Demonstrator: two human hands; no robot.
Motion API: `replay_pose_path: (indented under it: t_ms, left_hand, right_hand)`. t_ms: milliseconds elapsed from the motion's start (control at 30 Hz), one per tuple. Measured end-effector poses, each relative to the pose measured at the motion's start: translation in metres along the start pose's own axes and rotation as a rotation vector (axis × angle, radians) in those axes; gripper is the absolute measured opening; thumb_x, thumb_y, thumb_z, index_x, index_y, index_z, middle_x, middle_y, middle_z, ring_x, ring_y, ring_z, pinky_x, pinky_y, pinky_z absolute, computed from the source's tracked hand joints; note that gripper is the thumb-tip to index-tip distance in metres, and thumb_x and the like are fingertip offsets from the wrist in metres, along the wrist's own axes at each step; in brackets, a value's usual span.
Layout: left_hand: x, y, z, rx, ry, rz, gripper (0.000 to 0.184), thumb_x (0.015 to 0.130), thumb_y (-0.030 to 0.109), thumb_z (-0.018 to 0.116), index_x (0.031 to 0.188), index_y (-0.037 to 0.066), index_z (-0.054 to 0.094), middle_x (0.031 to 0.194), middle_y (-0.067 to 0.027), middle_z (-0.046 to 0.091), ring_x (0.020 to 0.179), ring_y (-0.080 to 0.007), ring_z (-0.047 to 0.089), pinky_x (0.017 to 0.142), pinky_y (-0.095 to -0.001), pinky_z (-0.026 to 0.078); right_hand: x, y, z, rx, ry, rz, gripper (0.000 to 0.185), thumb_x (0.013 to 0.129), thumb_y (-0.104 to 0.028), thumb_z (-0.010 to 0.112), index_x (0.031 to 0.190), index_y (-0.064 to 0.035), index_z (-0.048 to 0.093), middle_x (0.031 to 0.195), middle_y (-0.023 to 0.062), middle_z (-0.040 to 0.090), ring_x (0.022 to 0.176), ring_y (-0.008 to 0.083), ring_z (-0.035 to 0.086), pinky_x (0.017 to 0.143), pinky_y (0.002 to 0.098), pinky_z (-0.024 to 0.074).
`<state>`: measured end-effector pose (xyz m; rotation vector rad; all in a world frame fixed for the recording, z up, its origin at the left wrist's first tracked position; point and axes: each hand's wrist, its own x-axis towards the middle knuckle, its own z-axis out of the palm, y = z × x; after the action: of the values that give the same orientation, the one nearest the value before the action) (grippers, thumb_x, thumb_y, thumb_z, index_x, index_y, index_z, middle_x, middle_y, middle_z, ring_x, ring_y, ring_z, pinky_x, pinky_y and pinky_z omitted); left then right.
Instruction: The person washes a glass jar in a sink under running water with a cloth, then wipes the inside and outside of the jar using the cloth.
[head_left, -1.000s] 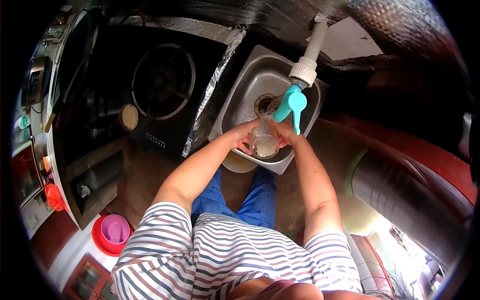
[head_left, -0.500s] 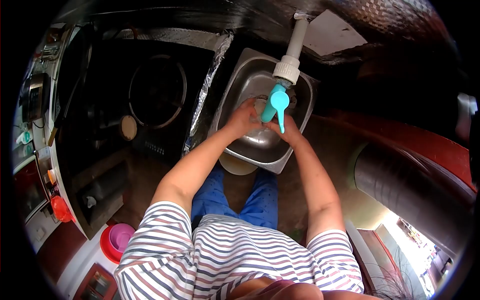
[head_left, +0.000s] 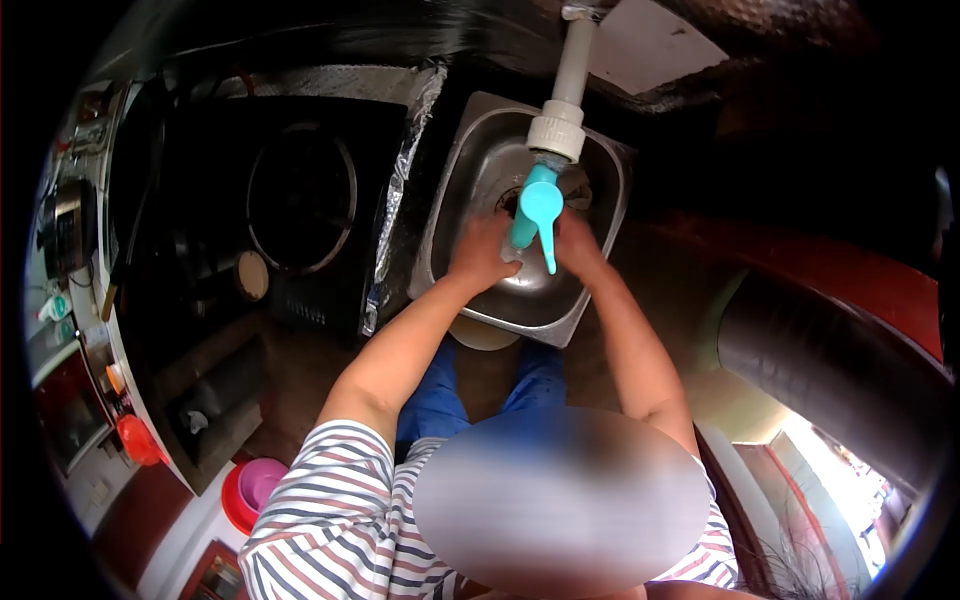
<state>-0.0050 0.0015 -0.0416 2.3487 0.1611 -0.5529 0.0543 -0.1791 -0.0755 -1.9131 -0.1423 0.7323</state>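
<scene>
Both of my hands are inside a stainless steel sink [head_left: 562, 328], below a turquoise tap [head_left: 541, 205] fitted to a pale pipe. My left hand [head_left: 485, 252] is left of the tap, over the basin, its thumb apart from its blurred fingers; I see nothing in it. On the other side, my right hand [head_left: 577, 243] is smeared by motion, and the tap hides part of its fingers. Whether it holds anything I cannot make out. A small pale item [head_left: 577, 188] lies in the basin beyond the right hand, too unclear to name.
Left of the sink is a dark cooktop [head_left: 300, 200] with a ring, edged by a foil-covered strip [head_left: 402, 190]. A pale round basin [head_left: 484, 334] shows beneath the sink. Red and pink tubs [head_left: 258, 485] are at lower left. A large dark cylinder [head_left: 820, 345] lies at right.
My hands have moved apart from their close position under the tap. The pale thing seen between them no longer shows there. The camera view has shifted slightly.
</scene>
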Motion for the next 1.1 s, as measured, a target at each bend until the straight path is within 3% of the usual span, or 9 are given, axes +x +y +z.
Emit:
replay_pose_path:
  t_ms: [33,133,267,333,600,667,833,1000,1100]
  left_hand:
    - [0.001,-0.007,-0.003,-0.057,0.013,-0.042,0.088,0.059,0.022,0.081,0.134,0.011,0.037,0.131,-0.0181,0.037,0.121,-0.0359,0.04,0.096,-0.0414,0.042]
    - [-0.001,-0.032,0.002,-0.091,0.058,-0.06,0.086,0.058,0.02,0.081,0.131,0.01,0.038,0.13,-0.0176,0.039,0.121,-0.0363,0.042,0.095,-0.0405,0.042]
    - [-0.004,-0.048,0.01,-0.086,0.043,-0.088,0.086,0.059,0.021,0.081,0.131,0.008,0.035,0.13,-0.0169,0.039,0.121,-0.0358,0.041,0.097,-0.0393,0.04]
    - [-0.002,-0.048,0.01,-0.058,-0.013,-0.126,0.087,0.059,0.021,0.081,0.131,0.008,0.034,0.129,-0.0162,0.04,0.12,-0.0352,0.042,0.098,-0.0385,0.039]
    - [0.01,-0.069,0.043,-0.264,0.132,0.002,0.083,0.062,0.025,0.079,0.133,0.009,0.037,0.123,-0.0163,0.044,0.117,-0.0345,0.043,0.096,-0.039,0.039]
    - [0.018,-0.091,0.07,-0.539,0.192,-0.048,0.083,0.06,0.023,0.079,0.131,0.008,0.04,0.119,-0.0158,0.047,0.114,-0.0355,0.045,0.094,-0.0397,0.039]
    - [-0.018,-0.042,0.021,-0.269,0.169,0.022,0.08,0.058,0.02,0.081,0.127,0.01,0.043,0.122,-0.0136,0.043,0.111,-0.0318,0.047,0.089,-0.039,0.044]
    - [-0.033,-0.053,0.009,-0.843,0.108,-0.169,0.074,0.058,0.004,0.077,0.123,0.013,0.043,0.125,-0.0054,0.035,0.114,-0.0197,0.041,0.078,-0.0308,0.05]
    - [-0.035,-0.059,0.006,-0.772,0.127,-0.1,0.073,0.058,-0.001,0.074,0.122,0.015,0.043,0.125,-0.004,0.034,0.115,-0.0192,0.04,0.08,-0.0318,0.049]
  right_hand:
    - [0.007,-0.011,-0.01,-0.207,0.116,0.001,0.062,0.076,-0.021,0.063,0.131,-0.0059,0.04,0.105,0.0196,0.062,0.1,0.0386,0.058,0.082,0.042,0.0497]
    - [0.026,0.006,-0.001,-0.462,0.28,0.26,0.066,0.075,-0.019,0.066,0.133,-0.015,0.036,0.124,0.0229,0.05,0.106,0.0405,0.054,0.086,0.0406,0.0484]
    - [0.045,0.098,0.07,-0.826,0.389,0.156,0.059,0.073,-0.017,0.065,0.128,-0.0142,0.044,0.126,0.0235,0.046,0.104,0.0396,0.055,0.086,0.0396,0.0484]
    - [0.034,0.066,0.05,-0.724,0.11,0.14,0.046,0.071,-0.014,0.063,0.117,-0.0106,0.055,0.115,0.0218,0.053,0.099,0.0383,0.056,0.085,0.0394,0.0481]
    - [-0.013,-0.006,0.03,-0.02,0.331,0.051,0.04,0.07,-0.017,0.062,0.109,-0.0099,0.062,0.106,0.0187,0.059,0.102,0.0344,0.057,0.089,0.0384,0.045]
    - [-0.02,-0.025,0.053,-0.094,0.333,0.044,0.043,0.073,-0.021,0.062,0.115,-0.0111,0.059,0.111,0.0201,0.059,0.109,0.0352,0.054,0.093,0.0388,0.0435]
    - [0.024,0.018,0.047,0.034,0.246,0.365,0.041,0.075,-0.02,0.058,0.114,-0.0064,0.058,0.107,0.0269,0.058,0.105,0.0405,0.054,0.092,0.042,0.0433]
    - [0.018,0.055,0.032,-0.016,0.345,0.307,0.04,0.077,-0.017,0.054,0.115,-0.0039,0.057,0.104,0.0229,0.061,0.101,0.0391,0.057,0.089,0.0405,0.0446]
    - [-0.006,0.045,0.03,0.06,0.396,0.233,0.039,0.077,-0.016,0.055,0.115,-0.0041,0.057,0.107,0.0205,0.061,0.103,0.0378,0.056,0.089,0.04,0.0444]
